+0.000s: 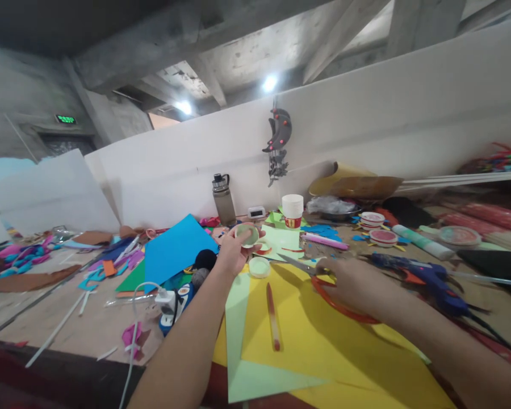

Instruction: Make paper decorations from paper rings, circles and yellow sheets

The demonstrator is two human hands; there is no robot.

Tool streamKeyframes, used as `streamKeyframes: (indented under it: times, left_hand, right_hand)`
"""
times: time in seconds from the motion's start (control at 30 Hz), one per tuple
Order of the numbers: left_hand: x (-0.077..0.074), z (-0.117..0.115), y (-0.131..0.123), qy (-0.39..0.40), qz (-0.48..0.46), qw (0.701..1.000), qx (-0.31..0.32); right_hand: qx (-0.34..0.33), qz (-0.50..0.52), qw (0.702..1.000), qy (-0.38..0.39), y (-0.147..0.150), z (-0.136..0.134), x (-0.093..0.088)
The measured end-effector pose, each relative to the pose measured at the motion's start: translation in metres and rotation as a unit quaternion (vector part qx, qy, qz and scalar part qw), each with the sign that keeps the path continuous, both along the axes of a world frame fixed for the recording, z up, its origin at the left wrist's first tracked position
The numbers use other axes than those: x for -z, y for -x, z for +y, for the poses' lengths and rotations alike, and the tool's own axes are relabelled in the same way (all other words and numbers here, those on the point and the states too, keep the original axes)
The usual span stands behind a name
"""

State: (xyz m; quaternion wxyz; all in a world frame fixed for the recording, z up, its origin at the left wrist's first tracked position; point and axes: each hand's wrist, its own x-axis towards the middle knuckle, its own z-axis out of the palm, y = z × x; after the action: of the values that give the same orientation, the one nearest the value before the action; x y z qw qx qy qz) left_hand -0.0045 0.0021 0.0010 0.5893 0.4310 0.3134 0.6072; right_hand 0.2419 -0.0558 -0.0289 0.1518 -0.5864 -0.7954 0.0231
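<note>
My left hand (234,250) is raised over the table and grips a small round paper cup or ring with a green inside (247,234) between thumb and fingers. My right hand (351,281) is closed around the orange-red handles of a pair of scissors (319,278); the metal blades point left toward the left hand. Both hands are above large yellow (323,346) and light green paper sheets (247,375). A second small round cup (259,267) lies on the paper just below the left hand. A reddish stick (273,318) lies on the yellow sheet.
A blue sheet (174,250) lies to the left beside a white charger with cable (165,298). A blue glue gun (426,278) lies to the right. At the back stand a water bottle (223,199), stacked paper cups (292,210) and a white partition wall (366,130). Coloured scraps cover the left side.
</note>
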Motion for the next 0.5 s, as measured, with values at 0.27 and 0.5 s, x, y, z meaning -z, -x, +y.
streamKeyframes:
  times: [0.27, 0.5]
  left_hand:
    - [-0.004, -0.008, -0.002, -0.068, 0.018, 0.997, 0.029]
    - [-0.007, -0.014, -0.005, -0.107, 0.037, 0.992, 0.048]
  right_hand:
    - [-0.067, -0.027, 0.997, -0.042, 0.003, -0.012, 0.006]
    - [0.094, 0.119, 0.976, -0.156, -0.036, -0.017, -0.023]
